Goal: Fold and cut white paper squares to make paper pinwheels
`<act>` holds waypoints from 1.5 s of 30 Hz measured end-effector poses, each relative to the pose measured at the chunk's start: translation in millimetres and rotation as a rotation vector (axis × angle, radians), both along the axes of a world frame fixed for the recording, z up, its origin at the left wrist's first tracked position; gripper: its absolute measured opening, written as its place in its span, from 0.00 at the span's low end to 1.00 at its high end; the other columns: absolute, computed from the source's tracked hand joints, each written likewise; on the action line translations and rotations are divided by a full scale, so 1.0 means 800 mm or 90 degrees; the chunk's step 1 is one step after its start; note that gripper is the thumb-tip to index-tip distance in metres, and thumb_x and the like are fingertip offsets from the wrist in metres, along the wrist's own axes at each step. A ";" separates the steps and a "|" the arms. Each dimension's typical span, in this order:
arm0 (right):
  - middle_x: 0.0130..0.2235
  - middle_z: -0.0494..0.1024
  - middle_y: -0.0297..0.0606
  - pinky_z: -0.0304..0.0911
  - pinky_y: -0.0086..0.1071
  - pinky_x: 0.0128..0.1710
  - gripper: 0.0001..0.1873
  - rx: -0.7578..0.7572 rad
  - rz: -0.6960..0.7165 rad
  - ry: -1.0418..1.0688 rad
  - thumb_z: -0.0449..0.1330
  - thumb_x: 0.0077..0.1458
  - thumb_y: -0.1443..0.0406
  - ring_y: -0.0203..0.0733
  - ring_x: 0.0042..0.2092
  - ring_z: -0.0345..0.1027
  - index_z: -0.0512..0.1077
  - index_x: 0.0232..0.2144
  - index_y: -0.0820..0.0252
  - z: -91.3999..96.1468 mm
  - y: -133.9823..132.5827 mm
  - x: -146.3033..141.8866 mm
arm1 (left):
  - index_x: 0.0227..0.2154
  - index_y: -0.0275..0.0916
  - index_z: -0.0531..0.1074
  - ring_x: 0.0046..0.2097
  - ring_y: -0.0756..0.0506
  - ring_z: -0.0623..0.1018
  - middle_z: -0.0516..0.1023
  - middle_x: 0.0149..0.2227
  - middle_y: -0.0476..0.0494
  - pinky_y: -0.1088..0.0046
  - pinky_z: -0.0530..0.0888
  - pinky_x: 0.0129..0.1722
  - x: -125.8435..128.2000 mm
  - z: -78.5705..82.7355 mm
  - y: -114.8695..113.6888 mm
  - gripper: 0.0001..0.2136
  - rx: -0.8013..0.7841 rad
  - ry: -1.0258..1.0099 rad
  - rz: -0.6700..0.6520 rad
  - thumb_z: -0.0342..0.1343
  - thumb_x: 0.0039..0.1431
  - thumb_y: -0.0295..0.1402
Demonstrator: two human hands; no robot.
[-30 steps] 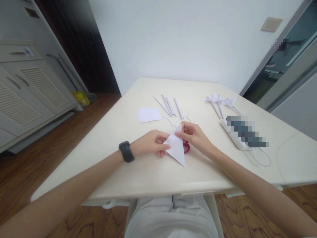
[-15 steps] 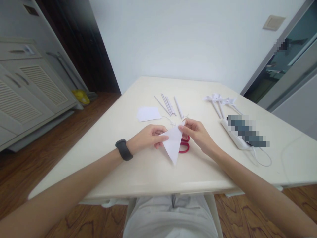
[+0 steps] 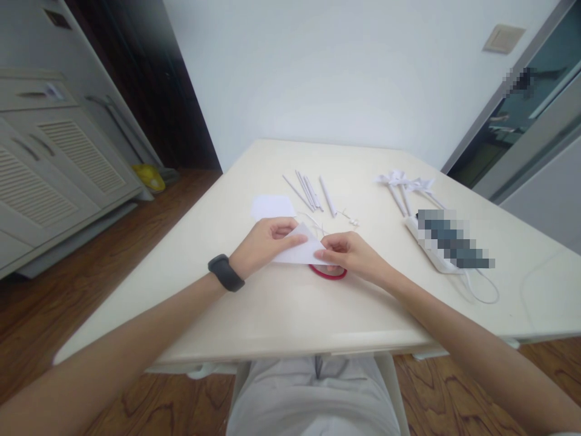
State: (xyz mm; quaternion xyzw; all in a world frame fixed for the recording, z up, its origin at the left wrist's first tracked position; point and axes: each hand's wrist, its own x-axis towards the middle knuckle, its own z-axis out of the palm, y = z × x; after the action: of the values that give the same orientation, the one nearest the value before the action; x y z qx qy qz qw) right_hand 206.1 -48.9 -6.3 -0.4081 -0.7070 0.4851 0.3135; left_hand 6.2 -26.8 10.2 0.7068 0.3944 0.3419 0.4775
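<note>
A triangular piece of folded white paper (image 3: 300,249) is held between my two hands above the table. My left hand (image 3: 267,243) pinches its left side, thumb on top. At the right corner, my right hand (image 3: 348,253) grips the paper between thumb and fingers. Beneath the paper and my right hand lie scissors with red handles (image 3: 329,275); their blades are hidden. Just beyond my left hand rests a stack of white paper (image 3: 271,206), partly covered by that hand. Small white paper scraps (image 3: 353,221) lie past my right hand.
Several rolled white paper sticks (image 3: 311,191) lie at mid-table. White paper flowers on stems (image 3: 399,181) rest at the back right, close to a white case (image 3: 429,248) with a blurred top and a cord loop (image 3: 488,297). The wall (image 3: 327,72) borders the table's far edge.
The folded paper has turned, so its point now faces away instead of toward me. My right hand has come down nearer, covering more of the scissors; my left hand has shifted slightly left.
</note>
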 end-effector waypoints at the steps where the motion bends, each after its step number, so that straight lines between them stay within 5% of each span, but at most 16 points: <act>1: 0.19 0.60 0.28 0.51 0.27 0.23 0.14 0.011 -0.009 -0.004 0.56 0.51 0.59 0.31 0.22 0.54 0.62 0.19 0.61 0.001 0.000 0.000 | 0.29 0.38 0.72 0.34 0.46 0.75 0.76 0.34 0.45 0.76 0.69 0.29 0.000 0.000 0.000 0.10 0.003 -0.004 0.002 0.57 0.48 0.39; 6: 0.20 0.66 0.31 0.52 0.27 0.23 0.15 0.056 -0.063 0.044 0.56 0.53 0.59 0.33 0.23 0.59 0.64 0.20 0.62 0.007 0.001 0.006 | 0.36 0.38 0.71 0.36 0.46 0.74 0.75 0.39 0.45 0.77 0.69 0.27 -0.002 0.001 0.005 0.13 0.015 -0.057 0.022 0.59 0.47 0.36; 11: 0.23 0.72 0.34 0.54 0.27 0.25 0.13 -0.001 -0.029 0.053 0.57 0.52 0.59 0.33 0.25 0.62 0.69 0.23 0.63 0.008 0.000 0.006 | 0.38 0.37 0.69 0.33 0.50 0.72 0.73 0.40 0.44 0.77 0.67 0.27 -0.003 -0.007 0.010 0.15 -0.050 -0.125 0.056 0.60 0.47 0.35; 16: 0.33 0.75 0.38 0.61 0.29 0.31 0.12 -0.026 -0.011 0.078 0.59 0.50 0.60 0.38 0.33 0.67 0.73 0.34 0.63 0.005 0.001 0.001 | 0.40 0.39 0.68 0.24 0.53 0.69 0.72 0.30 0.49 0.77 0.66 0.25 0.003 -0.003 0.000 0.18 -0.010 -0.047 0.073 0.62 0.44 0.34; 21: 0.29 0.71 0.36 0.60 0.27 0.28 0.11 -0.005 -0.013 0.110 0.57 0.52 0.60 0.35 0.29 0.63 0.71 0.31 0.64 0.004 0.002 0.002 | 0.45 0.39 0.65 0.25 0.52 0.69 0.70 0.24 0.52 0.76 0.68 0.27 0.006 0.002 -0.006 0.21 -0.026 -0.090 0.057 0.60 0.46 0.32; 26: 0.25 0.65 0.33 0.56 0.26 0.27 0.09 0.028 0.039 0.042 0.56 0.53 0.62 0.32 0.27 0.58 0.69 0.27 0.64 0.003 0.000 0.002 | 0.30 0.36 0.69 0.25 0.53 0.65 0.68 0.23 0.52 0.77 0.64 0.27 0.002 -0.005 0.001 0.07 -0.025 -0.171 0.047 0.57 0.51 0.34; 30: 0.23 0.63 0.32 0.51 0.25 0.23 0.12 0.035 0.079 -0.024 0.54 0.54 0.61 0.30 0.24 0.54 0.67 0.24 0.64 0.003 -0.004 0.002 | 0.23 0.35 0.68 0.25 0.53 0.65 0.66 0.24 0.51 0.78 0.63 0.24 0.002 -0.007 0.001 0.08 -0.026 -0.210 0.034 0.55 0.53 0.34; 35: 0.27 0.69 0.36 0.56 0.26 0.25 0.14 0.000 0.102 -0.061 0.53 0.55 0.58 0.33 0.26 0.61 0.69 0.27 0.64 0.007 -0.008 0.001 | 0.24 0.35 0.69 0.26 0.52 0.66 0.67 0.24 0.50 0.78 0.63 0.23 0.002 -0.004 -0.001 0.10 0.010 -0.200 0.044 0.52 0.56 0.36; 45: 0.21 0.63 0.31 0.50 0.26 0.22 0.21 0.099 0.078 -0.084 0.48 0.59 0.55 0.31 0.22 0.54 0.64 0.21 0.62 0.000 -0.007 -0.003 | 0.35 0.35 0.71 0.39 0.42 0.76 0.78 0.36 0.42 0.64 0.72 0.41 0.007 -0.010 -0.006 0.11 -0.054 -0.120 -0.094 0.58 0.50 0.36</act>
State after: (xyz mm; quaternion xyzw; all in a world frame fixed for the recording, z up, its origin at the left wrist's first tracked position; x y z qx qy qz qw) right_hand 203.5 -54.6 -6.0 -0.3691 -0.7853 0.4192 0.2670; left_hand 11.5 -31.3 2.2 0.6779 0.3087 0.3533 0.5660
